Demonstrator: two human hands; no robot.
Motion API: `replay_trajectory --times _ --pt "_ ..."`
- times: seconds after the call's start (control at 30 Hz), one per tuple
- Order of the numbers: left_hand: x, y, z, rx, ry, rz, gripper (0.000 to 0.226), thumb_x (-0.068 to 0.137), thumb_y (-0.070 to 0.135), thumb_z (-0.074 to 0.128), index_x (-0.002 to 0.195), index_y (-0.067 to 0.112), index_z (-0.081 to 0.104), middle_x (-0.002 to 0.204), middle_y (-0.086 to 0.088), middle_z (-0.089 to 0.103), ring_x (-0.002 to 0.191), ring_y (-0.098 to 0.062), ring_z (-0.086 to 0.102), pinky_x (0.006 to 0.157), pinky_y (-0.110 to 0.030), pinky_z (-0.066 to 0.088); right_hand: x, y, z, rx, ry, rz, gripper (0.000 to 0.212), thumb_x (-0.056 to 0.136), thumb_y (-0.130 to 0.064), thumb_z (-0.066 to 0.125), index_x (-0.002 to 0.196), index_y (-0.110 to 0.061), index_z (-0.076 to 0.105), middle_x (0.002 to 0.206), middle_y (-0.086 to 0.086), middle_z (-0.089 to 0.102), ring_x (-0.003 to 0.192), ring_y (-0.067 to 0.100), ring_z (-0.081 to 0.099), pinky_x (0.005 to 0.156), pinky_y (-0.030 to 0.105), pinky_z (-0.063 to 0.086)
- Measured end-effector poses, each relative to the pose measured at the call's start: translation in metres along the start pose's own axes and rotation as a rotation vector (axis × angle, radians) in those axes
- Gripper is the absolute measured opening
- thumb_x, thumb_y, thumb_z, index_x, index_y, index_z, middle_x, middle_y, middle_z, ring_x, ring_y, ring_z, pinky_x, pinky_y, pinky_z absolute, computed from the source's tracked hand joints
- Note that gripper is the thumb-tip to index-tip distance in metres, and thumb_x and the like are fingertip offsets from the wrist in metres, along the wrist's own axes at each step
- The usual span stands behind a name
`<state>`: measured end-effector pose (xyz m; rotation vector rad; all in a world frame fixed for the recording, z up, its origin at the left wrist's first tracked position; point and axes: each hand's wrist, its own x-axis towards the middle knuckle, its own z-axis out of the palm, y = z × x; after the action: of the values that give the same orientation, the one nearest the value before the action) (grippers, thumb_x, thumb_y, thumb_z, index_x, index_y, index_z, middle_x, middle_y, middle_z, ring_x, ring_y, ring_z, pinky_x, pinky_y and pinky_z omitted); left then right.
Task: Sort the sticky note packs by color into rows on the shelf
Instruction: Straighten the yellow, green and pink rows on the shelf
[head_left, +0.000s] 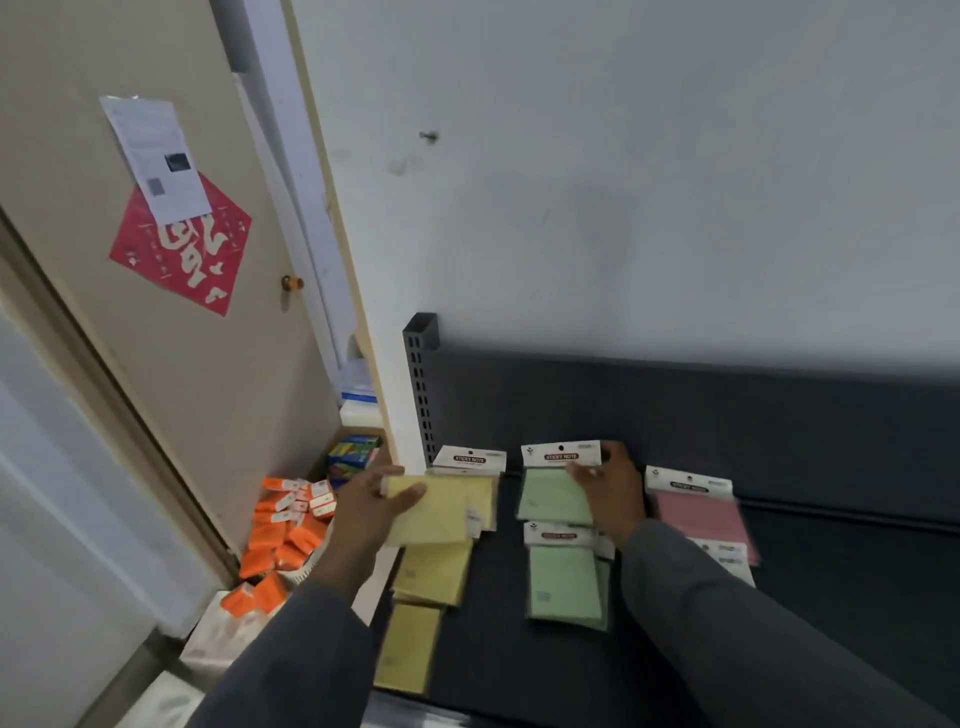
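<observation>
On the dark shelf (831, 597) lie three rows of sticky note packs. Yellow packs (431, 571) run down the left side, green packs (566, 582) down the middle, pink packs (701, 514) on the right. My left hand (363, 514) grips the left edge of the farthest yellow pack (452, 506), thumb on top. My right hand (610, 493) rests with its fingers on the farthest green pack (553, 496), near its white header card. Both sleeves are dark grey.
A slotted upright post (422, 384) marks the shelf's back left corner, against a grey wall. Left of the shelf, on the floor, lie several orange packets (280, 535) and a box of coloured items (353, 454). A beige door (171, 312) stands further left.
</observation>
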<state>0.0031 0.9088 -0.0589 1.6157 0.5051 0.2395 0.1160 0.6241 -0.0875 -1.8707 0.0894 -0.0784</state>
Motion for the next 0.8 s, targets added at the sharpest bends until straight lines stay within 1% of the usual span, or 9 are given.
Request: replay_trajectory --times 0.13,0.23,0.3,0.37,0.47,0.53,0.63,0.7,0.8 --pt "0.024 0.006 0.007 0.028 -0.031 0.063 0.035 0.08 0.026 0.085 0.109 0.019 0.066 0.119 -0.009 0.064 0.104 -0.028 0.066 0.072 -0.035 0.057 0.003 0.001 0.0 -0.094 -0.041 0.003 0.038 0.085 -0.01 0.077 0.111 -0.013 0.05 0.107 0.009 0.07 0.092 0.018 0.066 0.087 0.041 0.055" --pt "0.031 0.014 0.012 -0.008 -0.086 0.088 0.035 0.085 0.023 0.08 0.115 0.011 0.065 0.112 -0.008 0.068 0.093 -0.018 0.069 0.06 -0.023 0.054 -0.006 -0.002 0.0 -0.458 0.255 -0.158 0.057 0.082 -0.025 0.08 0.126 -0.009 0.048 0.119 0.016 0.057 0.108 0.031 0.052 0.09 0.038 0.044" --pt "0.03 0.018 0.014 -0.033 -0.137 0.115 0.03 0.088 0.017 0.077 0.115 0.012 0.065 0.103 0.0 0.068 0.091 -0.013 0.069 0.062 -0.027 0.057 -0.023 -0.02 0.012 -0.509 0.402 -0.33 0.046 0.088 -0.031 0.073 0.124 -0.01 0.053 0.118 0.012 0.05 0.106 0.025 0.048 0.089 0.029 0.037" --pt "0.032 0.019 0.016 -0.102 -0.178 0.129 0.03 0.089 0.012 0.076 0.117 0.017 0.066 0.104 0.004 0.067 0.09 -0.006 0.069 0.065 -0.028 0.06 -0.042 -0.047 0.036 -0.363 0.192 -0.358 0.023 0.096 -0.041 0.06 0.105 -0.02 0.062 0.104 0.0 0.057 0.092 0.013 0.054 0.082 0.021 0.036" --pt "0.032 0.017 0.021 -0.145 -0.209 0.176 0.04 0.092 0.01 0.071 0.126 0.027 0.06 0.113 0.004 0.066 0.098 -0.009 0.067 0.061 -0.017 0.056 -0.056 -0.073 0.072 -0.018 -0.305 -0.073 0.038 0.096 -0.05 0.058 0.082 -0.016 0.067 0.078 -0.005 0.068 0.07 0.01 0.063 0.065 0.023 0.046" --pt "0.036 0.012 0.024 -0.123 -0.201 0.223 0.041 0.094 0.009 0.068 0.126 0.031 0.058 0.116 0.004 0.066 0.1 -0.01 0.065 0.065 -0.014 0.055 -0.054 -0.073 0.091 0.222 -0.301 0.024 0.021 0.092 -0.028 0.071 0.104 -0.011 0.068 0.096 0.001 0.073 0.085 0.018 0.07 0.07 0.028 0.056" --pt "0.042 0.0 0.026 0.035 -0.193 0.302 0.038 0.097 0.01 0.064 0.128 0.031 0.06 0.12 0.008 0.066 0.108 -0.01 0.064 0.076 -0.016 0.053 -0.043 -0.059 0.109 0.146 -0.135 -0.051 0.051 0.082 -0.001 0.076 0.123 -0.024 0.057 0.109 0.002 0.068 0.096 0.019 0.068 0.078 0.027 0.056" --pt "0.046 -0.009 0.029 0.141 -0.185 0.354 0.038 0.097 0.012 0.063 0.13 0.031 0.059 0.122 0.01 0.063 0.113 -0.005 0.06 0.085 -0.012 0.046 -0.037 -0.053 0.115 -0.022 -0.09 -0.088 0.056 0.081 -0.003 0.075 0.126 -0.027 0.052 0.111 -0.002 0.063 0.097 0.015 0.062 0.082 0.025 0.052" --pt "0.048 -0.026 0.031 0.235 -0.129 0.432 0.039 0.094 0.034 0.055 0.133 0.032 0.054 0.124 0.016 0.058 0.114 0.015 0.052 0.093 -0.001 0.034 -0.034 -0.042 0.118 -0.259 -0.051 -0.162 0.048 0.079 -0.008 0.074 0.12 -0.023 0.055 0.117 0.002 0.052 0.106 0.019 0.054 0.094 0.033 0.047"
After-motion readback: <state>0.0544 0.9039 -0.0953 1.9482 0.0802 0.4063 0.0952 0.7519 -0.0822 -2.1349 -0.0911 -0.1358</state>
